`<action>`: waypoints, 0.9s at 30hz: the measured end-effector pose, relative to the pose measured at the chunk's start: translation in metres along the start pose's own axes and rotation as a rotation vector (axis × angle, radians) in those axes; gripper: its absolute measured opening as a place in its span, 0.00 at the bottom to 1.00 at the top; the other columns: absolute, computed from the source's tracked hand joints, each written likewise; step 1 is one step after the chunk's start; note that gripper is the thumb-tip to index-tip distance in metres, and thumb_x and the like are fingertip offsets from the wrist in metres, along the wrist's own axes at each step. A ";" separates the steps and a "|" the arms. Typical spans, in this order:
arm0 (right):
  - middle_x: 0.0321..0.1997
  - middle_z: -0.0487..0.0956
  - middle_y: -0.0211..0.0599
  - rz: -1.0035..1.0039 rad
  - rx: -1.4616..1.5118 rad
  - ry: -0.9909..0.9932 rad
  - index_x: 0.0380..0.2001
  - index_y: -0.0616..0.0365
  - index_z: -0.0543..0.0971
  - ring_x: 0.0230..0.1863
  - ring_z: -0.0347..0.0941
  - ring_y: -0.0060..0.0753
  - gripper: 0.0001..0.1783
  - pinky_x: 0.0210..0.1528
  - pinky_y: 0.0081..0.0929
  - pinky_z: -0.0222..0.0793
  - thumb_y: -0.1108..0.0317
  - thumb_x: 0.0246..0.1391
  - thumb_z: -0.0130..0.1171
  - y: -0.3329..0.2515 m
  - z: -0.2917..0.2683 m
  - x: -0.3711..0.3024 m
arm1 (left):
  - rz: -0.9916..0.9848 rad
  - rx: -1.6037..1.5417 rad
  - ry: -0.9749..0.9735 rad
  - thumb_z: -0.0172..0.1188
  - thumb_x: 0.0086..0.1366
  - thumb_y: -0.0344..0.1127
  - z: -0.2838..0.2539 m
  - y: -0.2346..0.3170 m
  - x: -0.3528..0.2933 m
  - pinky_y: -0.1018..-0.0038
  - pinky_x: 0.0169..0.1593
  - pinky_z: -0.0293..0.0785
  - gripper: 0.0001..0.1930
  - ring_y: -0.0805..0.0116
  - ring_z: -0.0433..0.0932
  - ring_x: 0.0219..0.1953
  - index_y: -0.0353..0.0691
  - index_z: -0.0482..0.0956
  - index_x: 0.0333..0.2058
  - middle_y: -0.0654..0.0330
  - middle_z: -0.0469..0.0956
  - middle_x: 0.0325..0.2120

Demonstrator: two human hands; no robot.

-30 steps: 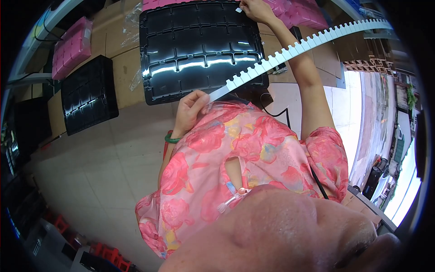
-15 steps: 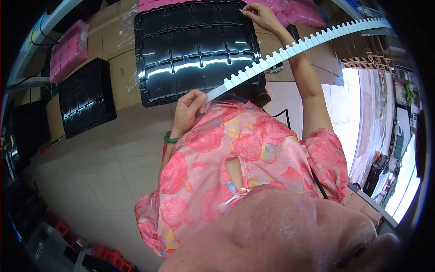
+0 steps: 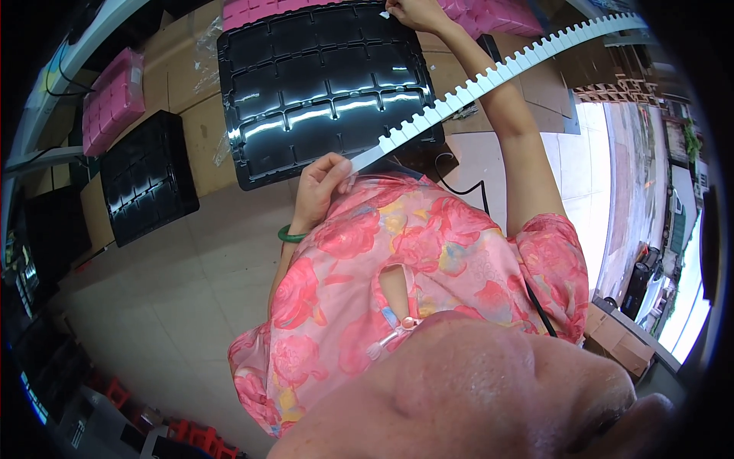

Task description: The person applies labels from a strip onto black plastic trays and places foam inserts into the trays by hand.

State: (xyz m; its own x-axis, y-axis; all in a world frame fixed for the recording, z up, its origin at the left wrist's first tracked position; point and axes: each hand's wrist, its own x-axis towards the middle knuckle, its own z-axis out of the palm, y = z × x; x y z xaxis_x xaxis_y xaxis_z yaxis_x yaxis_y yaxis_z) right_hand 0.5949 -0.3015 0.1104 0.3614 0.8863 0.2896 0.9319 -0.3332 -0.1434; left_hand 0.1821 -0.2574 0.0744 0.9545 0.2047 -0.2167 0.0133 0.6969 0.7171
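Note:
My left hand (image 3: 324, 183) is closed on the near end of a long white strip (image 3: 489, 83) with a row of notched tabs along one edge. The strip curves away to the upper right and passes over my right forearm. At the top, my right hand (image 3: 417, 14) pinches a small white piece (image 3: 384, 14), too small to name exactly, over the far right corner of a black plastic tray (image 3: 306, 80). This tray has a shiny grid of moulded compartments and lies just beyond my left hand.
Cardboard (image 3: 208, 141) covers the work surface under the tray. At the left are a second black tray (image 3: 145, 180) and a pink moulded tray (image 3: 113, 103). More pink trays (image 3: 489, 19) lie at the far side. A black cable (image 3: 466, 189) hangs near the table edge.
My right hand has moved up and left along the tray's far edge with the small white piece. The strip's far end sits slightly higher. My left hand keeps its hold.

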 end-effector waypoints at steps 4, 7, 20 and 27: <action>0.28 0.79 0.54 0.097 0.198 -0.065 0.26 0.60 0.81 0.33 0.76 0.53 0.13 0.37 0.45 0.70 0.61 0.48 0.56 -0.011 -0.010 0.004 | 0.019 0.003 0.028 0.54 0.67 0.32 0.002 -0.001 -0.005 0.82 0.30 0.60 0.08 0.81 0.63 0.23 0.36 0.74 0.28 0.68 0.67 0.18; 0.27 0.78 0.54 0.159 0.172 -0.134 0.25 0.61 0.81 0.31 0.76 0.53 0.13 0.36 0.46 0.70 0.61 0.47 0.57 -0.012 -0.013 0.007 | 0.024 0.039 0.031 0.54 0.67 0.32 0.000 0.002 -0.007 0.82 0.30 0.61 0.08 0.81 0.63 0.22 0.36 0.74 0.28 0.68 0.67 0.18; 0.30 0.79 0.48 0.020 0.177 -0.045 0.25 0.58 0.81 0.36 0.73 0.53 0.08 0.41 0.43 0.69 0.65 0.46 0.57 -0.022 -0.010 -0.011 | 0.013 0.018 0.035 0.54 0.67 0.31 0.001 0.003 -0.011 0.83 0.30 0.61 0.07 0.81 0.64 0.23 0.36 0.74 0.28 0.68 0.67 0.18; 0.31 0.78 0.49 0.190 0.070 0.055 0.26 0.60 0.79 0.39 0.72 0.52 0.09 0.43 0.44 0.68 0.65 0.49 0.55 -0.036 -0.004 -0.010 | -0.014 -0.017 0.022 0.54 0.66 0.31 -0.003 0.003 -0.007 0.83 0.30 0.60 0.08 0.81 0.64 0.23 0.36 0.74 0.28 0.68 0.67 0.18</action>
State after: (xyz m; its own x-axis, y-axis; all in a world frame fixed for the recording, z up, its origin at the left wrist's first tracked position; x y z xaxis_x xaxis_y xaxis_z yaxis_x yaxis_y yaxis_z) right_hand 0.5574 -0.2998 0.1167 0.5332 0.7901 0.3024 0.8433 -0.4677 -0.2649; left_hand 0.1747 -0.2551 0.0758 0.9476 0.2100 -0.2410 0.0210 0.7114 0.7024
